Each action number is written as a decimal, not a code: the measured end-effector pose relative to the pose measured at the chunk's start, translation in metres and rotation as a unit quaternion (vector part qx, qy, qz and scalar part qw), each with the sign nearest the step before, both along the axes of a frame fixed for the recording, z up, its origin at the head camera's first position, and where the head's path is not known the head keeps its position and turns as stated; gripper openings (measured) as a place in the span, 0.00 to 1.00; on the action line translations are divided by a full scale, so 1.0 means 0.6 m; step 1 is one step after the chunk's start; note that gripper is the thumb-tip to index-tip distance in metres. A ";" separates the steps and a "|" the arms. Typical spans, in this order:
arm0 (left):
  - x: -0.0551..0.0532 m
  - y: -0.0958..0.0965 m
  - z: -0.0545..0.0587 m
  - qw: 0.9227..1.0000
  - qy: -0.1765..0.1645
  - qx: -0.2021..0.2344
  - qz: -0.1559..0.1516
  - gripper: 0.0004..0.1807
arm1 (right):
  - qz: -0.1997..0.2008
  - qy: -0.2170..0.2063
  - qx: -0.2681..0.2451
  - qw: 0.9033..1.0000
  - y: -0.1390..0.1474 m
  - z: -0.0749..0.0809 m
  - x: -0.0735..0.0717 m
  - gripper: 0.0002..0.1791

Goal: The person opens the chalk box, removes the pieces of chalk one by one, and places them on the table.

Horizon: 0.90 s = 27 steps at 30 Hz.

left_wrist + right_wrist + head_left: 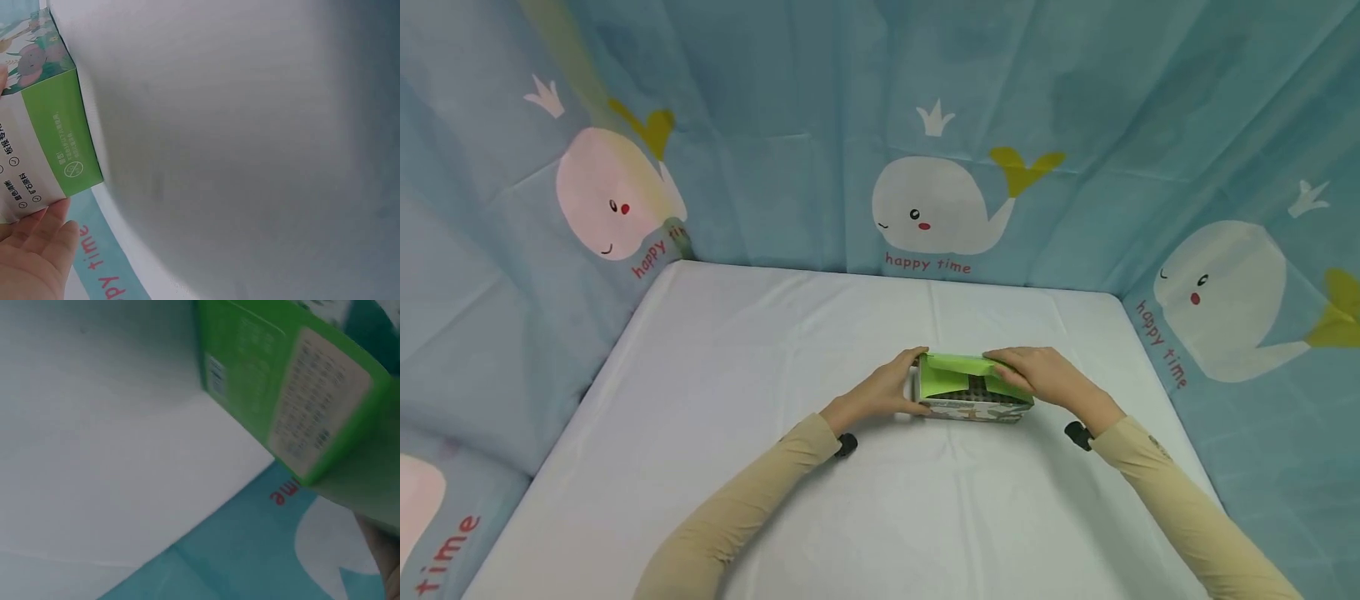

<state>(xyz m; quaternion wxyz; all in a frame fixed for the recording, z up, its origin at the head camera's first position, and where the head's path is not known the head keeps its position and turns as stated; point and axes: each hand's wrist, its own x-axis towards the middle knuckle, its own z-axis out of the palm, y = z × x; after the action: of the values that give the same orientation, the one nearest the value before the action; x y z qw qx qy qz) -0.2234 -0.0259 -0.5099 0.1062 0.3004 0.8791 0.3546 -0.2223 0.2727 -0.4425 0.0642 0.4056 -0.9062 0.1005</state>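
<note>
A small cardboard box (pixel 973 411) with animal pictures on its front lies on the white table, its green-lined lid (pixel 955 364) raised. Dark, dotted contents (pixel 976 388) show in the opening. My left hand (pixel 887 387) grips the box's left end, thumb at the front and fingers behind; in the left wrist view, fingers (pixel 53 228) lie against the printed side. At the right, my right hand (pixel 1037 371) holds the lid's edge between fingers on top and the thumb below. The right wrist view shows the box's green end (pixel 250 362) with a pale text label (pixel 319 403).
A white cloth (pixel 850 500) covers the table. Blue curtains (pixel 760 183) with whale prints enclose its back and sides. Dark wrist bands (pixel 846 445) sit below both hands, at the cuffs of beige sleeves (pixel 752 500).
</note>
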 end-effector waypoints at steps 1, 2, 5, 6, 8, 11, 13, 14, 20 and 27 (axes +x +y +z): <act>0.000 0.000 0.000 1.000 -0.001 -0.001 0.000 0.59 | -0.012 -0.008 -0.008 1.000 0.000 0.006 -0.002 0.17; 0.000 -0.001 0.001 1.000 -0.001 -0.002 0.000 0.59 | -0.022 -0.009 -0.013 1.000 0.000 0.011 -0.005 0.16; 0.000 -0.002 0.002 1.000 -0.001 -0.002 0.002 0.60 | -0.051 0.011 -0.029 0.998 -0.003 0.021 -0.017 0.14; 0.000 -0.003 0.003 1.000 -0.003 0.000 0.004 0.61 | -0.061 0.024 -0.031 0.997 -0.004 0.023 -0.022 0.14; 0.000 -0.004 0.002 1.000 -0.002 0.007 0.005 0.62 | -0.081 0.050 -0.035 0.995 -0.008 0.024 -0.034 0.14; -0.001 -0.004 0.001 1.000 -0.004 0.024 0.004 0.64 | -0.111 0.084 -0.054 0.989 -0.012 0.020 -0.052 0.14; -0.001 -0.003 0.000 0.999 -0.008 0.034 0.003 0.67 | -0.125 0.108 -0.073 0.983 -0.010 0.015 -0.064 0.13; 0.000 -0.003 -0.001 0.999 -0.010 0.036 0.004 0.68 | -0.131 0.121 -0.083 0.980 -0.009 0.011 -0.071 0.12; 0.003 0.000 -0.002 0.999 -0.015 0.030 0.013 0.72 | -0.160 0.166 -0.122 0.965 0.015 -0.020 -0.104 0.13; 0.001 -0.002 -0.003 0.999 -0.004 0.033 0.004 0.71 | -0.203 0.123 -0.129 0.963 0.037 -0.050 -0.113 0.21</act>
<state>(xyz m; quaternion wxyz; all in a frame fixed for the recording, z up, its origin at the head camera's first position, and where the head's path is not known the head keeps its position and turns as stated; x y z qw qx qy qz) -0.2226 -0.0271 -0.5116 0.0982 0.2990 0.8677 0.3848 -0.2901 0.2947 -0.4726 0.2455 0.2102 -0.9343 0.1505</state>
